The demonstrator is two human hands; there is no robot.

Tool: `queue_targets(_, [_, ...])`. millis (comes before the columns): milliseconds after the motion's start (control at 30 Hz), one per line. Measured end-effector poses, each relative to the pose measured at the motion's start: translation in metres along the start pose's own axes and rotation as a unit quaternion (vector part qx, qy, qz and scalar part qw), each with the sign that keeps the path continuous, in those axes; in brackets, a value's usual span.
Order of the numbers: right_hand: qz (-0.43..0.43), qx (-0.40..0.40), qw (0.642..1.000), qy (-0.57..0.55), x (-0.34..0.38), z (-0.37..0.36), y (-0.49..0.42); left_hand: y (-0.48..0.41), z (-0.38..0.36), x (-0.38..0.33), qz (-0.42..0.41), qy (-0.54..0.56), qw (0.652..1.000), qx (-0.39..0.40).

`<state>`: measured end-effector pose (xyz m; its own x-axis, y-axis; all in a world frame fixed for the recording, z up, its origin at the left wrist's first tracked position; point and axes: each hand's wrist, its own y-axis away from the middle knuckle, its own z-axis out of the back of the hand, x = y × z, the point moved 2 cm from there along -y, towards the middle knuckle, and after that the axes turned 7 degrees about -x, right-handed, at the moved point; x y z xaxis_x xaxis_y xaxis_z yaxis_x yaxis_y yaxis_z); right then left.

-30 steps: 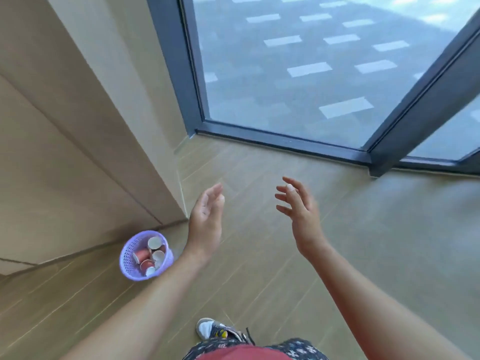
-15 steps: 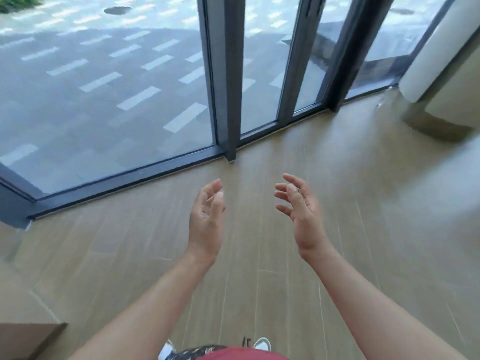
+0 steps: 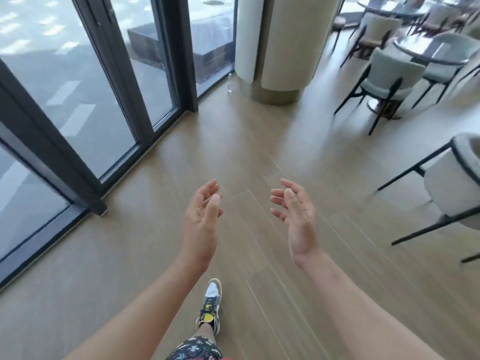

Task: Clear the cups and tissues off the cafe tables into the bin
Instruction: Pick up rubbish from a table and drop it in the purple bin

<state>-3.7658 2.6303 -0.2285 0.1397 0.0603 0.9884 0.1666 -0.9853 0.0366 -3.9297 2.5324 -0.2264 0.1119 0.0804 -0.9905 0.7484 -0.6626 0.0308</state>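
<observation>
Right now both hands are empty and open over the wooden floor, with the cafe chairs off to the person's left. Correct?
Not quite. The head view shows the chairs on the person's right. The left hand and right hand are empty and open over the wooden floor.

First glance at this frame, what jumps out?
Two empty hands held out mid-frame, palms facing each other: left hand and right hand, both open over the wood floor. Dark-framed glass doors fill the left side, a pale round column stands at top centre, and grey chairs around a table sit top right. One sneaker shows at bottom centre.
</observation>
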Motion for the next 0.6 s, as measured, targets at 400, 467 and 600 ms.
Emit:
queue_targets(400, [0.050, -0.211, 0.976, -0.002, 0.039, 0.076, -0.204, -0.188, -0.222, 0.003, 0.024, 0.003, 0.974, 0.226])
queue_targets(467, [0.052, -0.238, 0.970, -0.002, 0.041, 0.095, -0.230, -0.207, -0.259, 0.008, 0.024, -0.004, 0.967, 0.254])
queue_targets(600, [0.053, -0.285, 0.957, -0.015, 0.040, 0.140, -0.290, -0.242, -0.343, 0.023, 0.021, -0.013, 0.954, 0.298])
